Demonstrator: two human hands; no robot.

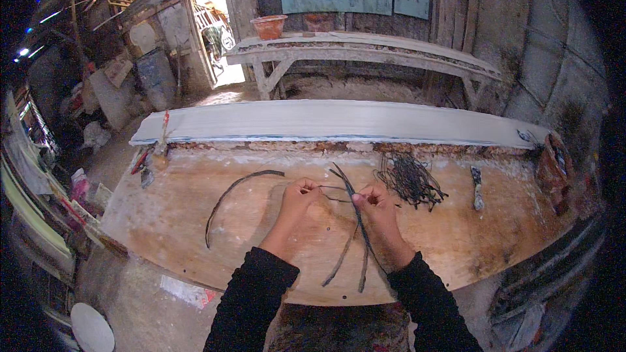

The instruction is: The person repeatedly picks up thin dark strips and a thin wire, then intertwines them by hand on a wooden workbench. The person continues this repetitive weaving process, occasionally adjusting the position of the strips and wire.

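Note:
My left hand (298,201) is closed in a pinch on one end of a thin dark wire (335,188), which reaches across to my right hand. My right hand (381,214) pinches a bunch of black strips (360,221) that cross each other. Their ends splay toward the near edge of the wooden board (163,221), and one tip points away from me. Whether the wire loops round the strips is hidden by my fingers. A single curved black strip (226,194) lies left of my left hand. Beyond my right hand sits a tangled pile of short black wires (412,181).
A long white moulded piece (339,119) runs along the board's far side. A red-handled brush (164,132) stands at the left, a paint-smeared tool (477,189) lies at the right, beside a reddish-brown container (554,173). Behind is a bench (365,52) with a terracotta-coloured pot (268,27).

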